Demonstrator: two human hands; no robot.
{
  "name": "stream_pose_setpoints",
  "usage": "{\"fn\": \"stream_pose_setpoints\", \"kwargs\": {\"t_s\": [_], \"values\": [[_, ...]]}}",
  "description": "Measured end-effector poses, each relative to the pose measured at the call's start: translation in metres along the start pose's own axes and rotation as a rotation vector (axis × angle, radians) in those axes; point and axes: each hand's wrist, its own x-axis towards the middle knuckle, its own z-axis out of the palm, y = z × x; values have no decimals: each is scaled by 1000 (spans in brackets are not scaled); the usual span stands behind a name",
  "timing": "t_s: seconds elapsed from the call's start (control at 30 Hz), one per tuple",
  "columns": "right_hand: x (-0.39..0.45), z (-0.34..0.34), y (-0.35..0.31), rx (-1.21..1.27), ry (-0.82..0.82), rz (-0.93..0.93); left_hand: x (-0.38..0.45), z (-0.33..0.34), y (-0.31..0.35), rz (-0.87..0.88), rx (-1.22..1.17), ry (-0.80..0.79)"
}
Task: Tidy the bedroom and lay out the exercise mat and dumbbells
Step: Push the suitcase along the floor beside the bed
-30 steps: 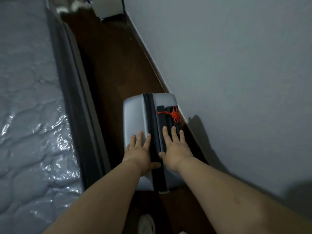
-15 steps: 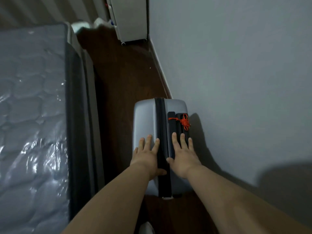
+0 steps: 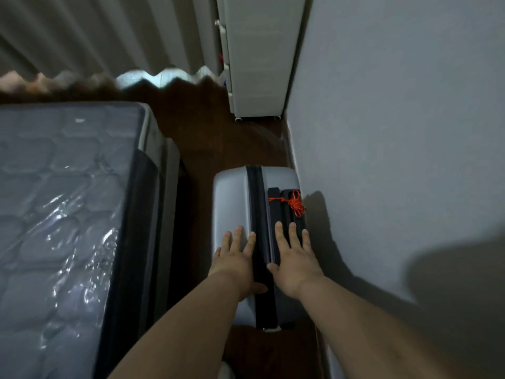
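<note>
A light grey hard-shell suitcase with a black zip band stands upright on the dark wood floor, close against the wall on the right. A red knotted cord is tied at its black top handle. My left hand lies flat on the left half of the suitcase top, fingers straight. On the right half rests my right hand, also flat, its fingertips on the black handle recess. No exercise mat or dumbbells are in view.
A mattress wrapped in plastic on a dark bed frame fills the left side. A narrow strip of floor runs between bed and wall. A white wheeled cabinet stands at the far end beside grey curtains.
The suitcase has slid forward along the wall under both flat hands, and my view has lifted, so the cabinet and curtains at the far end now show.
</note>
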Motion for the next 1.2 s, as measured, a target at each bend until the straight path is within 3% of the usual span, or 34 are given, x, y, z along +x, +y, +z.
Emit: {"fn": "stream_pose_setpoints", "kwargs": {"t_s": [0.37, 0.7, 1.2], "values": [[250, -165, -125, -71, -27, -67, 183, -221, -96, -75, -144, 83], [435, -278, -247, -175, -90, -220, 297, -388, -189, -205, -285, 113], [621, -357, -471, -440, -192, -445, 389, -531, -366, -421, -582, 241]]}}
